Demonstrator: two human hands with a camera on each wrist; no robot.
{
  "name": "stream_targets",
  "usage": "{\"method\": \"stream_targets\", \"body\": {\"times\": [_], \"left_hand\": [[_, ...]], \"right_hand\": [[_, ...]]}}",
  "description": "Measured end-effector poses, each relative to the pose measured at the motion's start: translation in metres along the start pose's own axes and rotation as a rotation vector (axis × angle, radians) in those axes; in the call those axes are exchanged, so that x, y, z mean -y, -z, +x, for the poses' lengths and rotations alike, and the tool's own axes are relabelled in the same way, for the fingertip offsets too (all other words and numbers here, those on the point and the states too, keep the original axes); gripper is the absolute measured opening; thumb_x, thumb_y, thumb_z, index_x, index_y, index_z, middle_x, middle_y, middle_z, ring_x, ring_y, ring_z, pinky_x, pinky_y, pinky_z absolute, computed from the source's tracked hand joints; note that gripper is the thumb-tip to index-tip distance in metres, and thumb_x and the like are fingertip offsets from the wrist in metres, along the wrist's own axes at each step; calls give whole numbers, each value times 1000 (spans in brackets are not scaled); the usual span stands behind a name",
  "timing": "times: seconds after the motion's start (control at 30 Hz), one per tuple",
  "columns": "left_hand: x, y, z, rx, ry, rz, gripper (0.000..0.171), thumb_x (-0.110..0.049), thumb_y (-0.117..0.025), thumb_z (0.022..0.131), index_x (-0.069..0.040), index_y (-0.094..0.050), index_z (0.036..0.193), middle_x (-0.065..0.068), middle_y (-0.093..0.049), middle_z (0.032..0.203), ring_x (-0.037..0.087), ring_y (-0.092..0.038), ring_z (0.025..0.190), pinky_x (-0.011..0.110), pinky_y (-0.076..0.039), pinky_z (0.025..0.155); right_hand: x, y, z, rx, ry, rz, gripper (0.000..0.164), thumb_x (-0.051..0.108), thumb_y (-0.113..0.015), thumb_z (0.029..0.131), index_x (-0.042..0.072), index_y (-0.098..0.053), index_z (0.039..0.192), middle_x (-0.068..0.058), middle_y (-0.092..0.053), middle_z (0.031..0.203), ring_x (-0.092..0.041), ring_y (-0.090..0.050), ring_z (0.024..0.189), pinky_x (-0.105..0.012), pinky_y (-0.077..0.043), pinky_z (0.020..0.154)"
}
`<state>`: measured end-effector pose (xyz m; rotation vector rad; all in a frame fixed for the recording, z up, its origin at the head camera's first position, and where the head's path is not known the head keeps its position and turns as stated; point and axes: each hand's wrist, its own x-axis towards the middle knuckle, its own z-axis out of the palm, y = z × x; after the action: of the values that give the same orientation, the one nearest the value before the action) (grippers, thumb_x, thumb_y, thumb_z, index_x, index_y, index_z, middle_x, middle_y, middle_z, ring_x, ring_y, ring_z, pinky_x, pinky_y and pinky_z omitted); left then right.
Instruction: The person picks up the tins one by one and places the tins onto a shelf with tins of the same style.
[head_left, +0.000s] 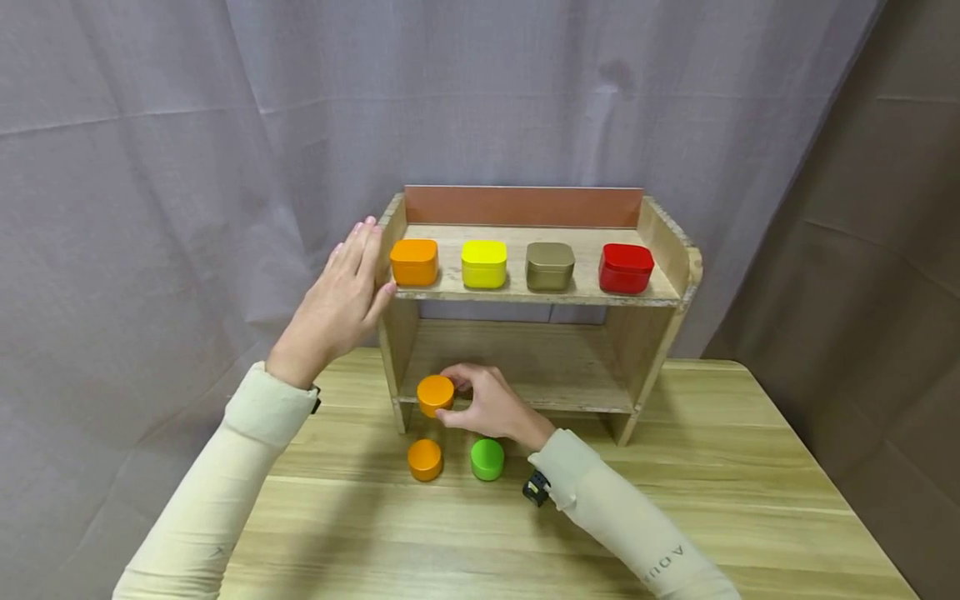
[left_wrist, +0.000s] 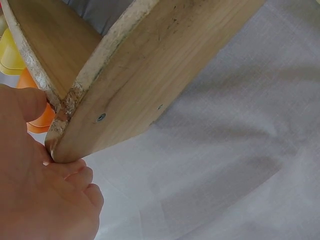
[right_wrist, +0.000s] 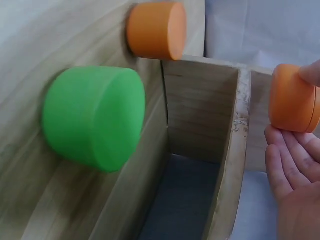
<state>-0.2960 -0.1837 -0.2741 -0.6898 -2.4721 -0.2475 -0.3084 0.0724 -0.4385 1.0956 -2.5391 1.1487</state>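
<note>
Imo ur at the placing step: R hand (head_left: 491,404) pinching orange tub (head_left: 436,393) by lower shelf (head_left: 525,358), L hand (head_left: 337,300) straight-fingered on side panel (left_wrist: 130,80), so nxt prob needs level grip.

right hand (head_left: 491,405) holds orange container (head_left: 435,393)
</note>
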Motion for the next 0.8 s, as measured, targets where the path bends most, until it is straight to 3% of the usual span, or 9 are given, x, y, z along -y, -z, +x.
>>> {"method": "stream_targets", "body": {"times": [0.3,0.8], "left_hand": [[0,-1,-1,9,1,4,75,-32,-49,112,3,-13,168,22,-13,177,38,-15,165,59,-21,133],[0,0,0,9,0,-3,76,-31,-48,112,2,-11,168,22,-13,177,39,-15,165,59,-20,133]], "right_hand": [[-2,-11,18,-55,-101,23,51,26,-87,85,7,-71,129,-5,-78,118,-16,-73,100,-30,-62,91],[-3,-25,33,-86,-134,41,49,29,-87,88,7,-72,129,-8,-78,119,-21,-75,105,-36,-63,94]]}}
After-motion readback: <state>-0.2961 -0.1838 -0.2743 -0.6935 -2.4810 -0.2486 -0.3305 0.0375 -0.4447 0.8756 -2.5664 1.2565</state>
